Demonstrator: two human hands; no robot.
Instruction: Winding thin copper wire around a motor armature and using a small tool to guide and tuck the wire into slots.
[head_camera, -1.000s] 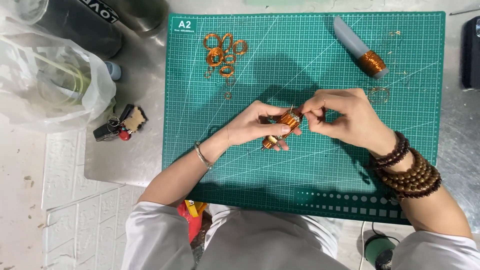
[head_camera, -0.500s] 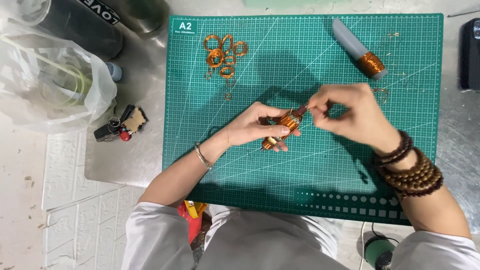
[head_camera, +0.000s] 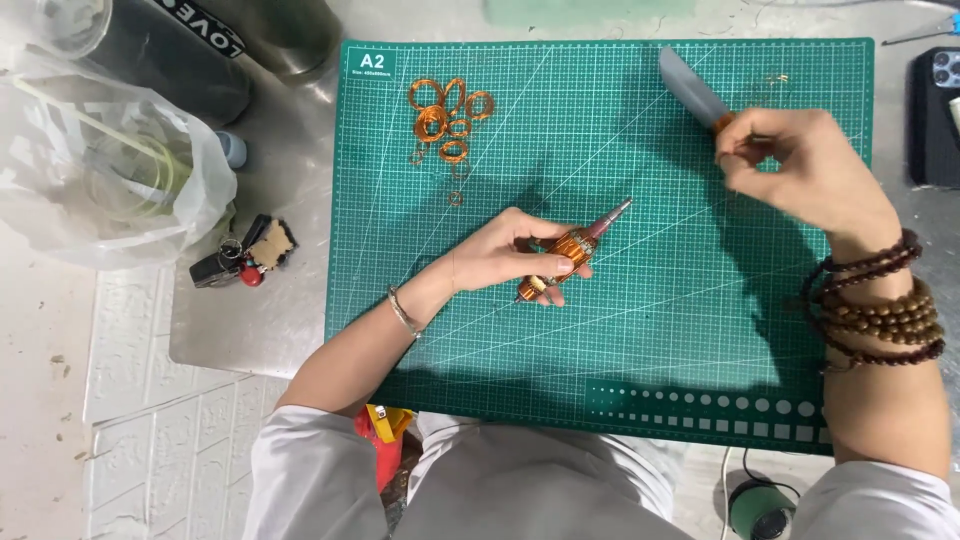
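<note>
My left hand (head_camera: 515, 252) grips a slim tool wound with copper wire (head_camera: 572, 246), its grey tip pointing up and right, over the middle of the green cutting mat (head_camera: 640, 330). My right hand (head_camera: 805, 170) is up at the mat's far right, fingers pinched next to the copper spool end of a grey-handled tool (head_camera: 692, 90). Whether it pinches wire, I cannot tell. Several small copper wire rings (head_camera: 448, 112) lie in a pile at the mat's upper left.
A clear plastic bag (head_camera: 105, 170) and a dark bottle (head_camera: 185, 50) sit left of the mat, with keys (head_camera: 240, 258) below them. A dark phone (head_camera: 938, 115) lies at the right edge. Beaded bracelets circle my right wrist.
My right hand has left the wound tool and moved up and right to the grey-handled spool. My left hand stays put, and the tool's tip now shows free.
</note>
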